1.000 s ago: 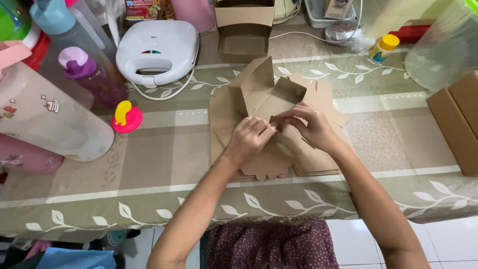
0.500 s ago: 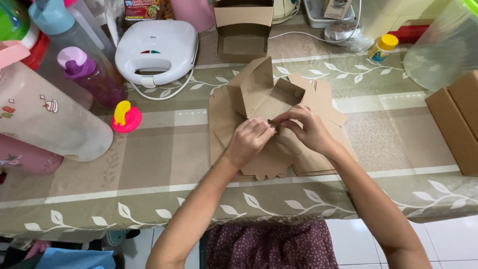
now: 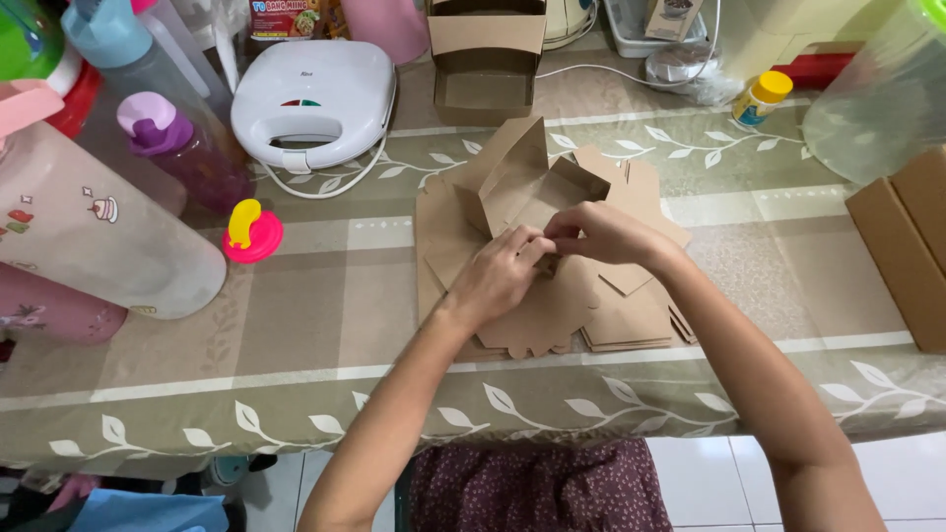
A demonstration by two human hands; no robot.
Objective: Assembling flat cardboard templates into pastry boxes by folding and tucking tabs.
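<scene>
A half-folded brown cardboard box stands on a stack of flat cardboard blanks in the middle of the table. My left hand pinches the near edge of the box with its fingers bent. My right hand meets it from the right and grips the same flap, fingertips touching those of the left. Two walls of the box are raised behind the hands; the flap itself is mostly hidden by my fingers.
A white sandwich maker and a folded brown box stand behind. Large plastic jugs and a purple bottle crowd the left, with a pink-and-yellow lid. More cardboard boxes sit at the right edge.
Both hands have drawn closer together over the flap and shifted slightly; the box's walls stand much as before.
</scene>
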